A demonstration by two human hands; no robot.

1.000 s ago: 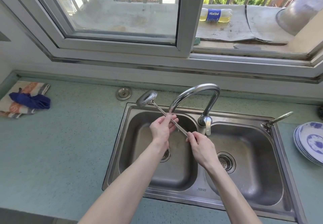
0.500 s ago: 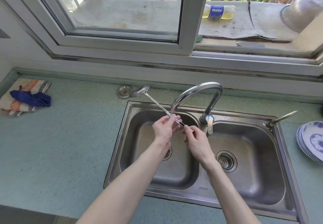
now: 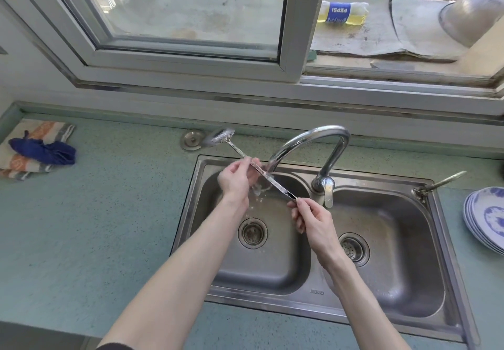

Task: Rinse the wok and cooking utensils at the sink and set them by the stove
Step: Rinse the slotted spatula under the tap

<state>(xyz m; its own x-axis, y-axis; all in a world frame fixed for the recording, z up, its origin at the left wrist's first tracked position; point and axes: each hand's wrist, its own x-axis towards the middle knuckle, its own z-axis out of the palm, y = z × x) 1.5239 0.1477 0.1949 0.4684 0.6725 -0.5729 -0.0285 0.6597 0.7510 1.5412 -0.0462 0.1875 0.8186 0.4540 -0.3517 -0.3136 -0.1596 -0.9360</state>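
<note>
Slotted ladle point(image 3: 246, 160) now under the faucet point(image 3: 305, 145), handle in the stream over the left basin point(image 3: 261, 262). My left hand point(image 3: 234, 180) grips mid-handle; right hand point(image 3: 308, 218) has slid back, pinching the tip. Handle rinsing; bowl next, I reckon.

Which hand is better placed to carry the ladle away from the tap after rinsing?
Probably the right hand: it pinches the handle end of the ladle, a natural carrying grip. The left hand only holds the wet middle of the handle under the tap.
</note>
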